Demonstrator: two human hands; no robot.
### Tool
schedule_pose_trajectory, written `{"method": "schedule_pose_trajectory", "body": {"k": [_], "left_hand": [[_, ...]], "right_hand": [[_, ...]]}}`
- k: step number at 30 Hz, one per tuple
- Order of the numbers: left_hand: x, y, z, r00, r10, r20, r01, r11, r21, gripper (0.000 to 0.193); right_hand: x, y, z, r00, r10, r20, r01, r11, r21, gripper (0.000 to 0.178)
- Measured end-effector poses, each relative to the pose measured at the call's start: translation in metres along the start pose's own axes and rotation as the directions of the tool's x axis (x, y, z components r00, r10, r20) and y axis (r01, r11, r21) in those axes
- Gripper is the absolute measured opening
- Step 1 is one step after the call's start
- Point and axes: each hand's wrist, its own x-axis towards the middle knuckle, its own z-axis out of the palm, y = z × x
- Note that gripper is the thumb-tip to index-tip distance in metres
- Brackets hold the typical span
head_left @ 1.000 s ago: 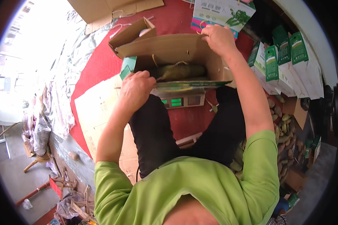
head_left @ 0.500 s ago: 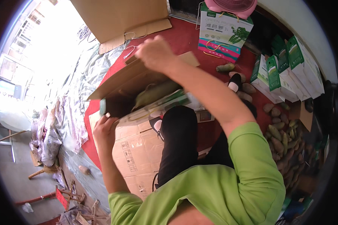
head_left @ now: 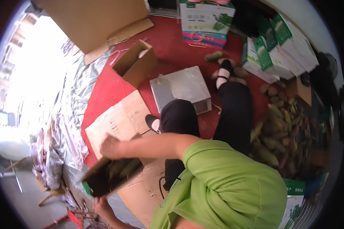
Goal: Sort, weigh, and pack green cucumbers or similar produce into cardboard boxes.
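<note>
Between my two hands is an open carton [head_left: 96,181], tilted, brown inside with a bit of green on its outer end. Several long greenish vegetables, probably radishes [head_left: 122,168], lie in it. My right hand [head_left: 111,147], its arm stretched across my body, grips the carton's far upper edge. Closed on the near lower corner is my left hand [head_left: 101,206]. The carton is over the left part of a flattened cardboard sheet [head_left: 118,118]; whether it touches the sheet cannot be seen. Beyond my knees stands a grey metal-topped scale [head_left: 179,86].
A small open brown box [head_left: 135,63] stands left of the scale. At right lies a heap of green radishes [head_left: 275,129]. White-and-green cartons [head_left: 271,57] line the right wall, and another gift box [head_left: 206,19] is at the back. Plastic sheeting [head_left: 70,110] covers the left side.
The carton has moved from in front of my knees down and to the left, with both hands on it. The scale and small brown box have come into sight. My view has shifted.
</note>
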Motion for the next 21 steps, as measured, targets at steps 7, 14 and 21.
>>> {"method": "schedule_pose_trajectory", "body": {"k": [7,14,21], "left_hand": [[-0.13,-0.069,0.072,0.913,-0.26,0.315,0.293,0.954,-0.061,0.013],[-0.096,-0.103,0.092,0.86,-0.318,0.398,0.408,0.898,-0.163,0.013],[0.024,0.021,0.032,0.965,-0.201,0.167,0.251,0.894,-0.37,0.012]], "right_hand": [[-0.036,-0.086,0.086,0.979,-0.025,0.201,-0.025,0.969,0.245,0.019],[-0.033,-0.038,0.032,0.948,-0.068,0.312,0.016,0.986,0.168,0.018],[-0.07,0.041,-0.06,0.987,0.139,0.082,-0.161,0.883,0.441,0.019]]}}
